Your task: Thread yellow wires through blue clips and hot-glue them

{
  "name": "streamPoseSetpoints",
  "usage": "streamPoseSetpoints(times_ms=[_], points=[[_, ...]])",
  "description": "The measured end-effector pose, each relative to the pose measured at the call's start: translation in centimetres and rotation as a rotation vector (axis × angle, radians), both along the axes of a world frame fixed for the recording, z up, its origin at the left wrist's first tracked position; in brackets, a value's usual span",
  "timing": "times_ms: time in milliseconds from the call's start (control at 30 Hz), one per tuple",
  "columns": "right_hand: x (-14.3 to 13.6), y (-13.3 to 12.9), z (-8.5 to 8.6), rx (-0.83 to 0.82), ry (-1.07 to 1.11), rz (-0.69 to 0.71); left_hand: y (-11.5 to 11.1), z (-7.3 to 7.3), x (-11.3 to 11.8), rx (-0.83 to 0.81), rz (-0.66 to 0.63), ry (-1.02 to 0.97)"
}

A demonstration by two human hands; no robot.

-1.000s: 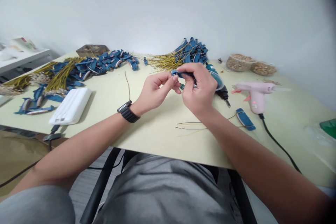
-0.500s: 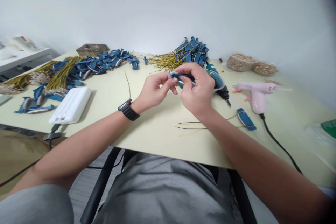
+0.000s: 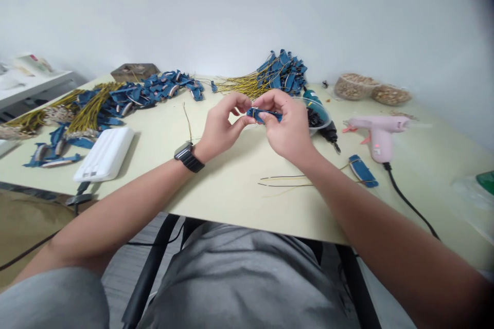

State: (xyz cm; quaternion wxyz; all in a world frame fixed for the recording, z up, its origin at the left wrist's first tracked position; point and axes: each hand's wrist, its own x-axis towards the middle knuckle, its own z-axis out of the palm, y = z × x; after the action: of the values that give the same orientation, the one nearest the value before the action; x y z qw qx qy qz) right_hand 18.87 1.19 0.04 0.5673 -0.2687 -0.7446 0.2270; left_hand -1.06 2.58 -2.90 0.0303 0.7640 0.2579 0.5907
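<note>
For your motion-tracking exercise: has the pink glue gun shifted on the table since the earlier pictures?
No. The pink glue gun keeps its place beside the blue piece and the bowls; its slight shift in the picture matches theirs, so the camera moved.

Head view, looking down, close over table (image 3: 231, 195)

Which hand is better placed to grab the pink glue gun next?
Right, probably. The pink plastic glue gun lies on the table's right side, nearer the right hand. The left hand would have to cross over. Both hands pinch the small blue fabric strip, so one must let go first.
</note>
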Motion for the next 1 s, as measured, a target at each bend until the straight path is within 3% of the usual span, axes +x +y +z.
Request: streamPoseSetpoints(times_ms=[300,667,1000], points=[[0.4,0.1,0.4,-0.203,0.035,0.041,-0.2,0.1,0.2,0.137,0.028,0.035],[0.6,0.8,0.6,-0.143,0.063,0.093,-1.1,0.7,1.0,0.25,0.016,0.034],[0.6,1.0,1.1,-0.161,0.134,0.234,-1.1,1.2,1.1,0.451,0.104,0.059]])
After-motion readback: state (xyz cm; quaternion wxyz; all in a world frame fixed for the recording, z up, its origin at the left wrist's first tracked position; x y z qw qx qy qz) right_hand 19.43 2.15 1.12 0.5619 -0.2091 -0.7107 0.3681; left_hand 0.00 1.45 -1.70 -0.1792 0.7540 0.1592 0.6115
